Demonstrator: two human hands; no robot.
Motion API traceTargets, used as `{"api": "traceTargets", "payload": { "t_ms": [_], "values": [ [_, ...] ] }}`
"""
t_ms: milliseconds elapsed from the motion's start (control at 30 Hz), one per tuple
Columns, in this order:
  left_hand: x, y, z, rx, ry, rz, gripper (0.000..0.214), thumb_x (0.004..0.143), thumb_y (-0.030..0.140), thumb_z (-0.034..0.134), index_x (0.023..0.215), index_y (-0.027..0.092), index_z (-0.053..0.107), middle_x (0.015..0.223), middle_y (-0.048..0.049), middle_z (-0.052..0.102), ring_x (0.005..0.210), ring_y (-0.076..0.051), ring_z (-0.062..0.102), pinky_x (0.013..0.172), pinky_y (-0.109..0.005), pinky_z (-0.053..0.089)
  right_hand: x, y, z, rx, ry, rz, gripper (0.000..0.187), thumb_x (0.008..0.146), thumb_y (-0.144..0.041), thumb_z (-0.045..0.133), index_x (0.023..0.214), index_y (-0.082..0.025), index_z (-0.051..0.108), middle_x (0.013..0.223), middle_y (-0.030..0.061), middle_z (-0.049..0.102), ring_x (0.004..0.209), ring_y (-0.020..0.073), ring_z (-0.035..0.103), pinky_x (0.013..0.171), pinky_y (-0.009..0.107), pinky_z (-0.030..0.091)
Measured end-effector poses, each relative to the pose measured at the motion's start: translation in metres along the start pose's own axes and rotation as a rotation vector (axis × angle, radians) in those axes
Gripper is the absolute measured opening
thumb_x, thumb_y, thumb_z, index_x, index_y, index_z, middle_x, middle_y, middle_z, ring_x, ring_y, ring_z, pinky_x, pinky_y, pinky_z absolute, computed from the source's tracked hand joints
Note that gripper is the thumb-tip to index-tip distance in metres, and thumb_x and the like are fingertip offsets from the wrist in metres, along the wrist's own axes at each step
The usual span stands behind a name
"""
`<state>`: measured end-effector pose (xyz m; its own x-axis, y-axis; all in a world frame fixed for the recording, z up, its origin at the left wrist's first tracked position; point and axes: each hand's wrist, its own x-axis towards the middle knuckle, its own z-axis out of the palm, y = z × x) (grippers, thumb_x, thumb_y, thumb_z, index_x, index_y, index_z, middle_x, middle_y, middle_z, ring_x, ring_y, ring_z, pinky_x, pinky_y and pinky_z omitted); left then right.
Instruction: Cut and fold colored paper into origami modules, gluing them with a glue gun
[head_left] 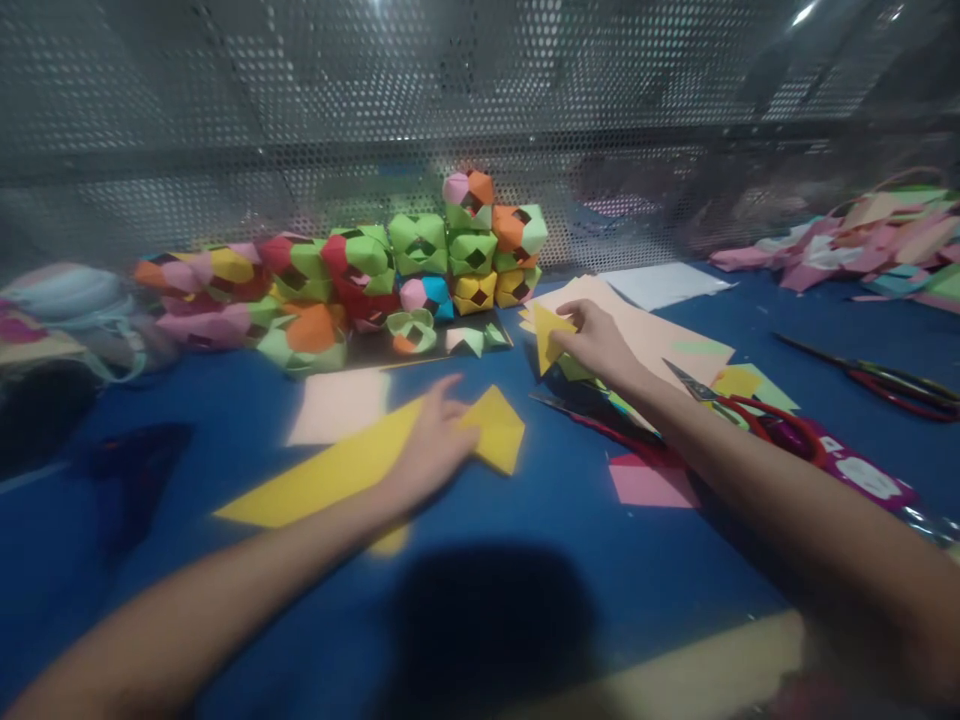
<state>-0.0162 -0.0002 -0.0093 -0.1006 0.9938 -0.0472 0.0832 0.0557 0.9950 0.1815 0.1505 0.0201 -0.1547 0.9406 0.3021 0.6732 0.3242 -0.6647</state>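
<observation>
yellow folded piece (501,430) lies at the centre of the frame, a creased, kite-like shape on the blue table (555,515), with the thumb of the left hand (431,450) against its left edge; blur hides whether that hand pinches it or only presses it down. the right hand (596,340), right of centre and a little higher, has a yellow triangle (547,338) nipped between thumb and forefinger, with hardly any gap there. judging by the creases, some folding is done on both pieces, yet neither looks joined to anything. the long yellow sheet (322,470) under the left hand lies flat, so its folding seems left to do, as does that of the pale sheet (337,405) behind it and the peach paper stack (652,320) past the right hand. finished work appears to stand in the upper middle: a row of paper balls (418,243), piled up against the perforated panel (315,100). as for pose, the left forearm slants up from the lower left corner, palm downward, forefinger lifted off the paper; the right forearm reaches in from the lower right, wrist bent, fingers curled toward the thumb. beyond it, at right, lie red-handled scissors (776,422), with a pink sheet (654,485) below the forearm.
</observation>
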Motion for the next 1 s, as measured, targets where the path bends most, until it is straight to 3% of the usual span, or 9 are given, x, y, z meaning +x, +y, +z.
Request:
{"api": "traceTargets", "payload": {
  "t_ms": [200,400,533,633,867,1000],
  "values": [
    [0.007,-0.003,-0.003,0.014,0.018,0.031,0.070,0.069,0.009,0.060,0.133,0.023,0.039,0.085,0.0000,0.059,0.063,-0.009,0.054,0.063,-0.023,0.046,-0.030,-0.012,0.001,0.010,0.012,-0.330,0.020,0.074,-0.019,0.049,0.091,-0.017,0.059,0.094,0.0094,0.066,0.085,0.0227,0.059,0.078,0.036,0.045],
    [0.008,-0.005,-0.002,-0.009,-0.010,0.046,0.044,0.076,0.016,0.055,0.118,0.025,0.043,0.086,0.0009,0.056,0.063,-0.010,0.055,0.057,-0.024,0.047,-0.065,-0.016,0.014,-0.257,0.065,-0.876,0.021,0.087,-0.016,0.041,0.091,-0.014,0.061,0.080,0.0115,0.064,0.075,0.0224,0.053,0.064,0.034,0.039],
    [0.009,-0.007,-0.005,0.076,0.011,0.080,0.020,0.076,0.014,0.051,0.096,0.020,0.052,0.088,0.0000,0.056,0.069,-0.012,0.055,0.064,-0.026,0.047,-0.083,-0.016,0.023,-0.352,0.009,-1.110,0.031,0.094,-0.014,0.033,0.081,-0.015,0.062,0.072,0.0087,0.059,0.065,0.0190,0.045,0.060,0.031,0.033],
    [0.011,-0.011,-0.009,0.175,0.035,0.107,0.014,0.074,0.011,0.049,0.084,0.018,0.056,0.083,-0.0003,0.057,0.078,-0.014,0.055,0.072,-0.027,0.046,-0.087,-0.014,0.030,-0.333,-0.041,-1.127,0.032,0.094,-0.013,0.033,0.079,-0.015,0.062,0.075,0.0084,0.060,0.067,0.0185,0.045,0.062,0.031,0.033],
    [0.010,-0.012,-0.003,0.107,0.016,-0.002,0.034,0.068,0.010,0.051,0.099,0.019,0.059,0.088,-0.0017,0.061,0.084,-0.016,0.056,0.077,-0.028,0.045,-0.085,-0.008,0.033,-0.284,-0.040,-1.075,0.026,0.093,-0.016,0.039,0.079,-0.014,0.061,0.097,0.0141,0.065,0.086,0.0218,0.053,0.069,0.032,0.040],
    [0.008,-0.003,-0.001,0.126,-0.004,-0.025,0.031,0.070,0.017,0.055,0.100,0.019,0.060,0.095,-0.0024,0.061,0.085,-0.016,0.055,0.075,-0.028,0.043,-0.090,-0.012,0.033,-0.304,-0.016,-1.100,0.025,0.091,-0.013,0.042,0.078,-0.014,0.063,0.100,0.0142,0.068,0.094,0.0229,0.056,0.074,0.033,0.043]
  ]
}}
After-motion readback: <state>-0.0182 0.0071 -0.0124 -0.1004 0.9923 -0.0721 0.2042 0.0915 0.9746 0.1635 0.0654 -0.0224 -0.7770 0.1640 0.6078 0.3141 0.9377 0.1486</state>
